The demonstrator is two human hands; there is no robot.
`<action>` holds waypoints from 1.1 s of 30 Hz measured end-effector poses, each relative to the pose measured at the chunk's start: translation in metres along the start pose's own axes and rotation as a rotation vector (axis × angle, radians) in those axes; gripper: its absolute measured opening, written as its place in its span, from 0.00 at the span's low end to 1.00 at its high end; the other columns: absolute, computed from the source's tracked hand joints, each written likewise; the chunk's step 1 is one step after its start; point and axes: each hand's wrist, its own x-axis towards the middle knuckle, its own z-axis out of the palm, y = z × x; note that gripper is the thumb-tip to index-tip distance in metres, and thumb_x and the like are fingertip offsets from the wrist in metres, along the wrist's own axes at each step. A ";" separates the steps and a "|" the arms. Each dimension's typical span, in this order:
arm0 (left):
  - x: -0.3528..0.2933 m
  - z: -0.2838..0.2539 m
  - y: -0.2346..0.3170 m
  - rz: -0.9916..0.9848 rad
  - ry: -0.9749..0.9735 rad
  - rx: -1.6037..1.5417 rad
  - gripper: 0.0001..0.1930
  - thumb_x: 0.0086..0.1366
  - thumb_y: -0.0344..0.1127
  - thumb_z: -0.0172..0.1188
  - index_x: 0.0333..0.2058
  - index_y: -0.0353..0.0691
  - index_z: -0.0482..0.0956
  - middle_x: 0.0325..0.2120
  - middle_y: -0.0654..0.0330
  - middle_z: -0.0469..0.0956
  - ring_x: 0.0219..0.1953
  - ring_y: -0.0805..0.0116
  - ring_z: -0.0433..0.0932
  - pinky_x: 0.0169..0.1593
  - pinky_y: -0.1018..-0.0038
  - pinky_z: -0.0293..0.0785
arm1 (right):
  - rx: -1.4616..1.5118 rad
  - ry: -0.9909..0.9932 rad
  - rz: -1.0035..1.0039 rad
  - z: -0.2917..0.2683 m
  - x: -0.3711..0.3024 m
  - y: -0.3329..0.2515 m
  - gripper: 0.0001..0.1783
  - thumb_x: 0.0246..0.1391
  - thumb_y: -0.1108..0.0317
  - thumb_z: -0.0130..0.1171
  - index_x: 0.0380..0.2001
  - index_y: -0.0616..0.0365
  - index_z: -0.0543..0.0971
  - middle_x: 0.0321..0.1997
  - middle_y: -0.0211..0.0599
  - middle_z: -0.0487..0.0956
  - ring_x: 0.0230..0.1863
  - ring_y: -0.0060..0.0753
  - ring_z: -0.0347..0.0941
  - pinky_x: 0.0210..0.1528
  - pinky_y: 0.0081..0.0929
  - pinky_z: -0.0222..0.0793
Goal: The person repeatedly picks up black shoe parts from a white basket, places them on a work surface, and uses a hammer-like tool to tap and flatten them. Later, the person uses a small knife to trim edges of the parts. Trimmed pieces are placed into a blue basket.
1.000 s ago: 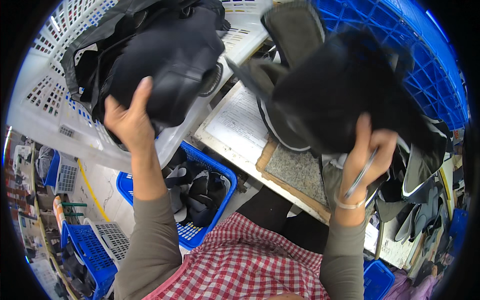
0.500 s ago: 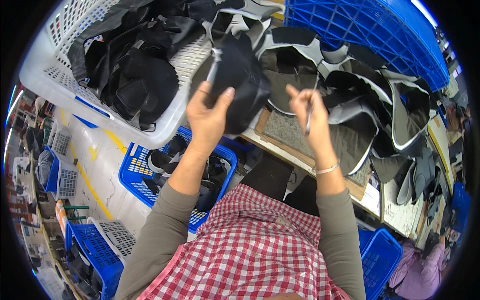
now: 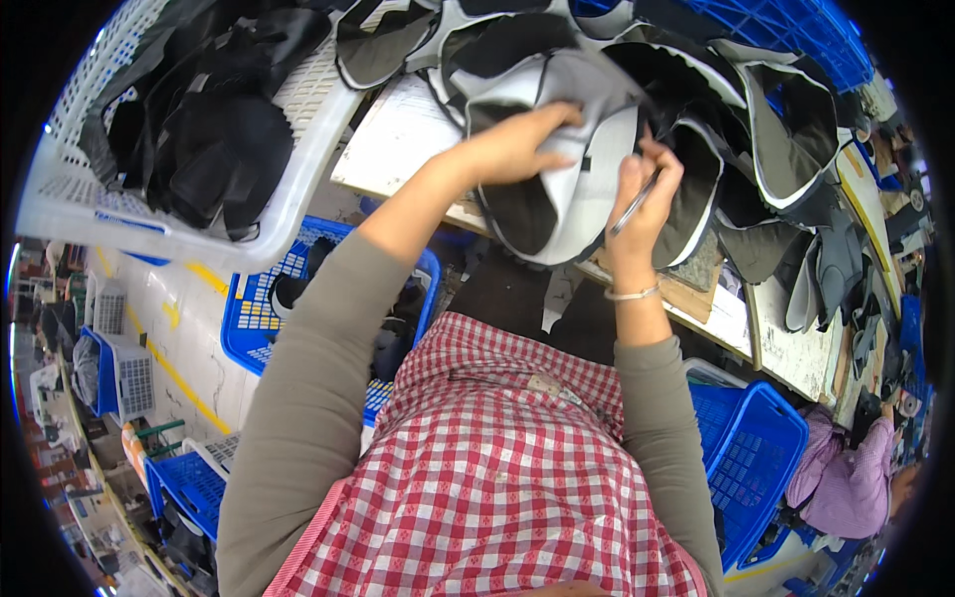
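Note:
A shoe upper with pale grey lining and dark edges lies turned over at the front of the bench, its lower end hanging past the edge. My left hand grips it, thumb and fingers on the lining, slightly blurred. Just right of it, my right hand is closed around a slim metal tool, whose exact kind I cannot make out. The right fingertips are close to the upper's right edge, where contact is unclear. More uppers with pale linings stand in a row behind and to the right.
On the left, a white plastic basket holds black pieces. Below the bench sits a blue basket with more pieces. Another blue basket is at the lower right, near a person in purple. A blue crate stands at the back.
The black outer side of a piece was up in my left hand; now a pale lining faces up. Both hands are closer together, the left one farther right. The view has shifted.

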 end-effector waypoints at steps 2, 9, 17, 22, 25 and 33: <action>-0.030 0.017 -0.014 0.118 0.043 0.183 0.37 0.60 0.35 0.70 0.67 0.44 0.67 0.68 0.50 0.66 0.67 0.47 0.68 0.66 0.62 0.69 | -0.054 -0.071 0.071 -0.012 -0.018 0.011 0.24 0.69 0.64 0.61 0.58 0.68 0.66 0.60 0.52 0.74 0.61 0.37 0.71 0.66 0.31 0.63; -0.085 0.069 0.001 0.168 0.141 0.303 0.39 0.48 0.51 0.77 0.57 0.41 0.75 0.55 0.50 0.71 0.60 0.43 0.68 0.64 0.50 0.64 | -0.376 -0.121 -0.204 0.009 0.000 0.048 0.22 0.58 0.71 0.69 0.55 0.59 0.76 0.50 0.43 0.82 0.49 0.46 0.80 0.52 0.35 0.75; -0.011 0.050 -0.073 -0.265 0.255 0.647 0.31 0.56 0.50 0.72 0.57 0.45 0.79 0.60 0.49 0.72 0.66 0.44 0.66 0.62 0.32 0.64 | -0.293 -0.103 -0.446 0.039 0.039 0.029 0.15 0.63 0.59 0.64 0.46 0.57 0.81 0.38 0.40 0.81 0.40 0.48 0.73 0.44 0.38 0.71; -0.008 0.062 -0.076 -0.301 0.281 0.709 0.31 0.57 0.57 0.70 0.54 0.45 0.81 0.53 0.52 0.79 0.57 0.48 0.76 0.57 0.47 0.70 | 0.092 -0.517 0.259 0.013 -0.013 0.024 0.23 0.74 0.52 0.51 0.37 0.61 0.85 0.31 0.26 0.78 0.29 0.15 0.65 0.32 0.17 0.61; -0.009 0.064 -0.073 -0.279 0.357 0.676 0.32 0.56 0.63 0.69 0.52 0.47 0.83 0.49 0.55 0.82 0.51 0.52 0.81 0.54 0.50 0.72 | 0.041 -0.454 0.385 0.018 -0.017 0.034 0.13 0.67 0.62 0.62 0.36 0.62 0.82 0.29 0.26 0.79 0.29 0.14 0.68 0.33 0.17 0.65; -0.012 0.063 -0.080 -0.205 0.387 0.628 0.31 0.58 0.64 0.68 0.49 0.45 0.85 0.40 0.49 0.85 0.46 0.45 0.82 0.58 0.39 0.69 | -0.152 -0.294 0.429 0.031 -0.011 0.040 0.16 0.58 0.64 0.72 0.28 0.61 0.76 0.23 0.29 0.79 0.25 0.14 0.72 0.30 0.20 0.71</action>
